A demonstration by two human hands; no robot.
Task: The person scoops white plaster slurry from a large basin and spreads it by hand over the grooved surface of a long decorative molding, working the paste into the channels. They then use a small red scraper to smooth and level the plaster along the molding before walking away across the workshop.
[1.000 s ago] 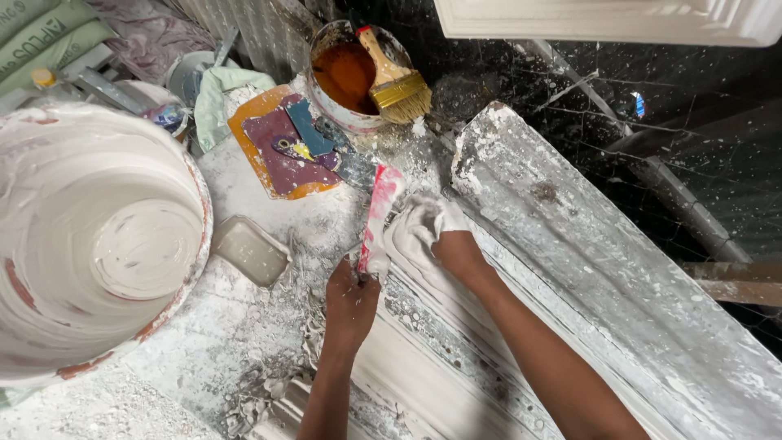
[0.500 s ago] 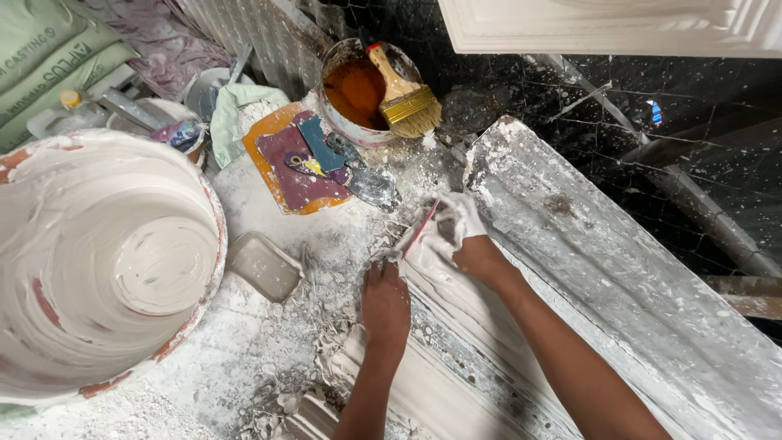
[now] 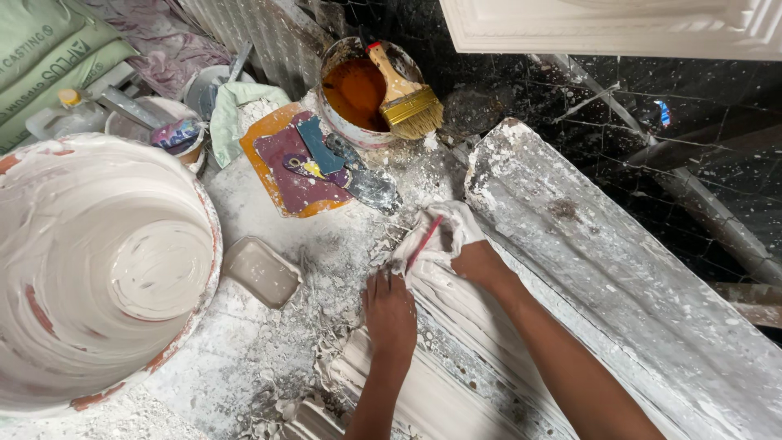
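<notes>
Since the earlier frames, the flat red-edged scraper (image 3: 423,242) has swung down from nearly upright to lie low against the wet plaster, and both hands have closed in on it. It now sits just above centre, at the near end of a long white plaster moulding (image 3: 456,342) that runs off toward 5 o'clock. The right hand (image 3: 468,244), coated in white plaster, is curled shut around the scraper's upper end. The left hand (image 3: 389,310) lies at 7 o'clock of the blade, fingers bent and pressing its lower end; whether it truly grips the blade cannot be told. Keeping the blade flat and following the moulding's grooves, with even pressure from both hands, would likely give the cleanest surface. At 3 o'clock of the hands lies a rough, plaster-crusted mould board (image 3: 619,277). At 9 o'clock stands a large plaster-smeared bucket (image 3: 49,244), with a small rectangular tray (image 3: 261,270) between it and the hands. At 12 o'clock sits a tin of orange liquid (image 3: 354,94) with a wide brush (image 3: 407,102) resting across it.
</notes>
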